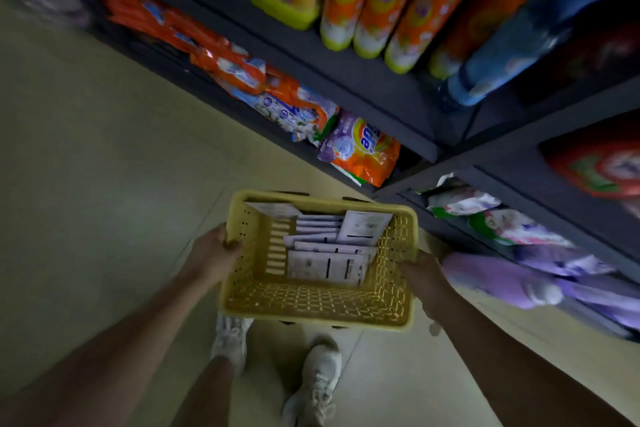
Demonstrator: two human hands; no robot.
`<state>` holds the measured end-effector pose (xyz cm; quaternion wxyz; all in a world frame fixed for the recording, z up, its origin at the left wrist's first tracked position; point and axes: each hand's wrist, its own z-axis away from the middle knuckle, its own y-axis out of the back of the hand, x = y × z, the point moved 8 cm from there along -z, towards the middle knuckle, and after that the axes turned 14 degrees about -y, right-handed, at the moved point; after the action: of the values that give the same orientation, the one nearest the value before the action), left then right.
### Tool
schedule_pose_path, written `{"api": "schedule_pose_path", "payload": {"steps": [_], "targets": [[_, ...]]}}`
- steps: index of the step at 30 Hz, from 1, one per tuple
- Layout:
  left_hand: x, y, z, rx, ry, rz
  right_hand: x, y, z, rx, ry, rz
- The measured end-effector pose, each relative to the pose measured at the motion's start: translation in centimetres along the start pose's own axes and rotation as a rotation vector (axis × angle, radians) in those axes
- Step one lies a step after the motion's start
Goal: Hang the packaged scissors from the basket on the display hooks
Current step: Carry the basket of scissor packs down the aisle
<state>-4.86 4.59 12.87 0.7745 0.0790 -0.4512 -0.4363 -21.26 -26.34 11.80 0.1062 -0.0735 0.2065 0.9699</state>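
- Fingers of our left hand [216, 253] curl over the yellow basket [311, 305] rim; our right hand [424, 279] clamps the opposite wall.
- Packaged scissors [327, 262] lie stacked flat inside the basket.
- We judge them light, with stiff, slick cards; best pinched at the top edge, near the hang hole.
- No display hooks show yet.

Orange detergent bags [242, 80] on dark shelving [398, 104], pale floor [86, 166].
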Motion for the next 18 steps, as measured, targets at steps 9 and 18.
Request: {"api": "schedule_pose_path", "payload": {"steps": [9,18], "targets": [[4.3,18.9,16.0,0.265,0.075,0.169,-14.2,-1.4,22.5,0.239,0.347,0.387],[-3.7,46.2,19.9,0.465,0.114,0.151,-29.3,-24.6,38.7,0.137,0.613,0.514]]}}
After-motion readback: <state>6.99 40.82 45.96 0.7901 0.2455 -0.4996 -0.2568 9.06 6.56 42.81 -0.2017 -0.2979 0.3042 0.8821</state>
